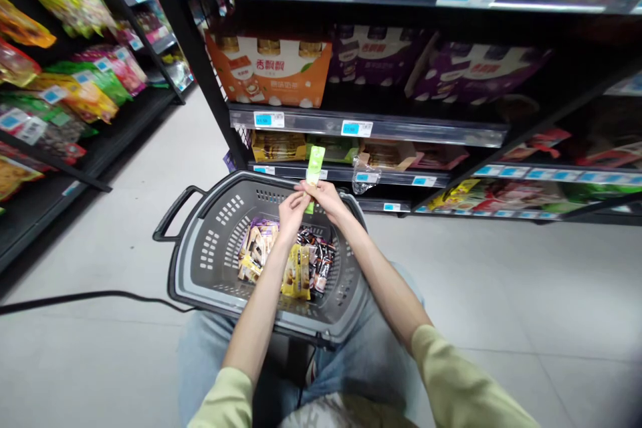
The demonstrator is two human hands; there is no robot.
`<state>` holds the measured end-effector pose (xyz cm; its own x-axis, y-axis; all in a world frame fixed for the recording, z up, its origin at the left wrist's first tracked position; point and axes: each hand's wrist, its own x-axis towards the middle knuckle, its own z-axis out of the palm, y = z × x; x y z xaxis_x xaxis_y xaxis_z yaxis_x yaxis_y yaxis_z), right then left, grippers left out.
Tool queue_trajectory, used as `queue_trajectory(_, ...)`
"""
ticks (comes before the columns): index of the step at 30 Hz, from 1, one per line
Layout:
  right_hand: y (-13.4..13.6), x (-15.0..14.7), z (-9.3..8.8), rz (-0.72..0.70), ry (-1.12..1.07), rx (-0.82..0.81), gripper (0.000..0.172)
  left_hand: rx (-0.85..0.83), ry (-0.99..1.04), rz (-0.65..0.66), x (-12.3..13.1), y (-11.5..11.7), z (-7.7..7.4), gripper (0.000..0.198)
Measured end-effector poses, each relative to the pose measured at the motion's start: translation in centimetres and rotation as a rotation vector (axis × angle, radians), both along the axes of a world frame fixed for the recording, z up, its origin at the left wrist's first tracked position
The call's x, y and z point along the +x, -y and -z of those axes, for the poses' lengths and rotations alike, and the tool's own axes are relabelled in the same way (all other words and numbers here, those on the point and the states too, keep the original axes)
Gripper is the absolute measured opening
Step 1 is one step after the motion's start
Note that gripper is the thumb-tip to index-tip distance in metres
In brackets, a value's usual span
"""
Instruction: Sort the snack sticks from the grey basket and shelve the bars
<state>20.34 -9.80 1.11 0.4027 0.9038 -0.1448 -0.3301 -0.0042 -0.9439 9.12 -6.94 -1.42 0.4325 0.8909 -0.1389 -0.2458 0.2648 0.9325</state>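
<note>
A slim green stick sachet (315, 162) stands upright between my two hands, over the far rim of a grey shopping basket (208, 214). My left hand (293, 210) pinches its lower part. My right hand (325, 197) is closed on it too, with the fingers of both hands meeting. Beneath my hands, in the basket, lie a yellow packet (297, 274), cream and purple packets (258, 244) and dark packets (321, 264). My left forearm hides part of the pile.
Just past the basket, a low shelf holds open boxes of sachets, among them a yellow box (278, 146) and a green one (337, 149). An orange carton (271, 70) and purple cartons (374, 53) fill the shelf above. Bagged snacks (75, 0) line the left rack.
</note>
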Motion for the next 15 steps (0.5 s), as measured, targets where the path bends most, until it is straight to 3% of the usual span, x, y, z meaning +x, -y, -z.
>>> queue_trajectory(8,0.02,0.0,0.48,-0.113,0.066,0.047,0.051,-0.044,0.017,-0.031,-0.1,-0.43,0.1,0.045)
queue_trajectory(15,-0.17,-0.32,0.3,-0.019,0.064,0.042,0.054,-0.032,-0.002,-0.034,-0.04,-0.22,-0.35,0.043)
